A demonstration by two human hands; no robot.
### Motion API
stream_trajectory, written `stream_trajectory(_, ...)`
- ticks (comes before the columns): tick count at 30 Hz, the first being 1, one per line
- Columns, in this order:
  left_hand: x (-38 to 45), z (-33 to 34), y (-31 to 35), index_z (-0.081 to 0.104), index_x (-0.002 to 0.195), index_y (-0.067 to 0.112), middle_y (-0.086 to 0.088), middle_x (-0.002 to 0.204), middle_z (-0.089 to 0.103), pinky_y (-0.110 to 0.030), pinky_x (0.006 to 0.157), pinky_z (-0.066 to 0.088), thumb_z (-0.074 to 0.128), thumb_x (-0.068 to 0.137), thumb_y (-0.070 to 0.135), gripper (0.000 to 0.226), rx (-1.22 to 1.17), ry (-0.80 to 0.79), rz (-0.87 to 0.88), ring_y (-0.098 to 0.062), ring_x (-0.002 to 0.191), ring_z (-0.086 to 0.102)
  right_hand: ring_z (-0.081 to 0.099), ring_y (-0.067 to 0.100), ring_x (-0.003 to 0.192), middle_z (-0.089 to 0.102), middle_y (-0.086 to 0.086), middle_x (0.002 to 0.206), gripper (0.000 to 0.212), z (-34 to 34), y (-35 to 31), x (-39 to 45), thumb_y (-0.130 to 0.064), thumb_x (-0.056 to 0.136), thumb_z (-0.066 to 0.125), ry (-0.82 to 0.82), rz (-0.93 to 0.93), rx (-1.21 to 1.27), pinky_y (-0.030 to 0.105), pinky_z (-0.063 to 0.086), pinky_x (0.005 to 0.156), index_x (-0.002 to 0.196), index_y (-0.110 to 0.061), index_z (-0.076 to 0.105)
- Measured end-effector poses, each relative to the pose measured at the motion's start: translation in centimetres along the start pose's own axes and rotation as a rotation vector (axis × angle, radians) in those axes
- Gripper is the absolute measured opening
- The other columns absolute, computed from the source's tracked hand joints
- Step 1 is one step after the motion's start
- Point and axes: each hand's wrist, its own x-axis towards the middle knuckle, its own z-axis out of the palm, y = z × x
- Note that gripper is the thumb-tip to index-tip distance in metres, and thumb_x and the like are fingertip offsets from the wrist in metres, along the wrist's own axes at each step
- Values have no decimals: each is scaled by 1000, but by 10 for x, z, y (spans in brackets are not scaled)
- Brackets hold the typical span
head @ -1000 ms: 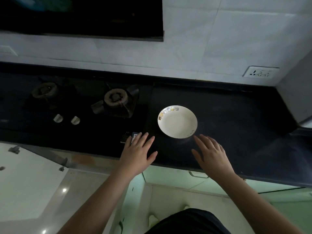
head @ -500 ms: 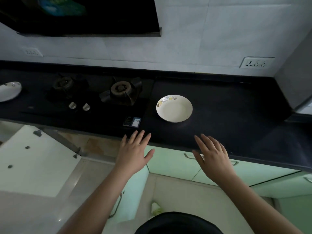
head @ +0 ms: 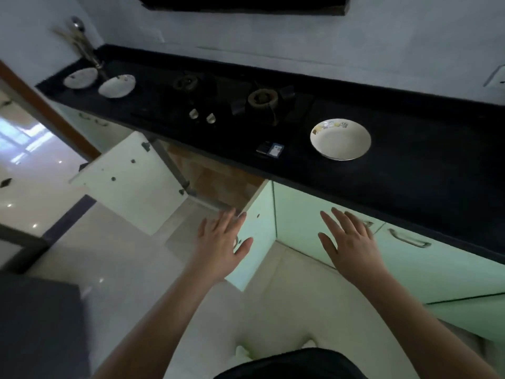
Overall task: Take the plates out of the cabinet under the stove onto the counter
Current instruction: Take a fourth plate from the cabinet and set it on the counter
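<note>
A white plate with a flower pattern [head: 340,139] lies on the black counter [head: 410,170] right of the stove [head: 240,105]. Two more white plates [head: 117,85] [head: 81,77] rest at the counter's far left end. The cabinet under the stove stands with both doors swung out, the left door [head: 131,181] and the right door [head: 258,233]; its brown inside [head: 218,179] shows no plates from here. My left hand [head: 221,246] hovers empty, fingers spread, in front of the right door. My right hand [head: 349,242] hovers empty before the pale green cabinet front, below the counter edge.
A small dark box [head: 270,149] lies near the counter's front edge. A tap [head: 84,45] stands at the far left. Drawer handles [head: 410,239] stick out of the green cabinet fronts on the right. Glossy floor [head: 109,269] spreads to the left.
Both hands have drawn back from the counter beside the plate and dropped below its edge. The view has swung left and down, revealing the open cabinet and two plates at the far left.
</note>
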Motion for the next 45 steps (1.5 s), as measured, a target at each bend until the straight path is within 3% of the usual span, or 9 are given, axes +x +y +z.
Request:
stream_trajectory(6,-73,-13,-86,23,155,31,3,164,24,-50,120,15,21,92,67,73,-103,95,-228,-20,151,14,17,24,148,22,-1,161,61,12,-88,-5,-56,97,19,-20,-169,-66,41,14,120,154,-33,16)
stream_trajectory(9,-124,-17,-141,10,156,36,6,165,18,-51,119,15,11,89,72,76,-87,121,-247,-19,152,11,23,25,146,28,1,159,60,25,-146,-12,-54,99,24,-7,-268,-110,42,18,119,153,-30,22)
stream_trajectory(13,-199,-3,-201,3,155,36,7,166,12,-50,121,10,9,91,72,74,-59,64,-305,-17,153,4,27,25,145,33,3,157,57,50,-238,-31,-50,99,32,-26,-391,-151,41,22,117,151,-27,29)
stream_trajectory(17,-269,13,-255,2,156,36,7,167,7,-48,122,4,14,94,70,72,-89,37,-415,-17,153,-1,20,23,147,29,1,158,57,79,-322,-52,-51,100,28,-89,-473,-96,44,19,118,152,-29,23)
stream_trajectory(20,-311,18,-287,-4,156,37,8,167,-1,-45,121,-5,21,95,69,74,-120,-24,-422,-16,152,-8,17,23,148,25,0,160,57,100,-369,-69,-51,100,27,-155,-528,-79,46,17,120,153,-29,21)
stream_trajectory(24,-341,17,-321,-4,156,37,9,167,-1,-46,123,-3,20,94,69,74,-132,-29,-449,-16,152,-9,12,23,150,18,0,163,59,117,-407,-85,-51,100,22,-186,-576,-121,42,9,120,155,-28,15)
stream_trajectory(31,-315,22,-361,-1,157,34,6,167,3,-48,123,0,14,95,67,71,-107,-2,-485,-18,152,-6,14,22,149,20,0,162,60,122,-423,-49,-51,100,21,-166,-575,-184,43,15,120,154,-28,16)
stream_trajectory(42,-189,-9,-428,-1,157,34,6,167,-2,-49,123,-3,15,97,64,69,-24,-99,-390,-19,152,-11,13,22,149,19,-1,162,59,140,-450,62,-53,100,20,-260,-432,-26,42,13,119,154,-30,14)
stream_trajectory(45,-159,-17,-440,0,157,35,6,167,-1,-49,123,-2,4,92,68,73,-15,-90,-378,-19,152,-10,14,23,149,20,0,161,58,136,-460,95,-53,100,20,-231,-443,-15,43,14,119,153,-31,12)
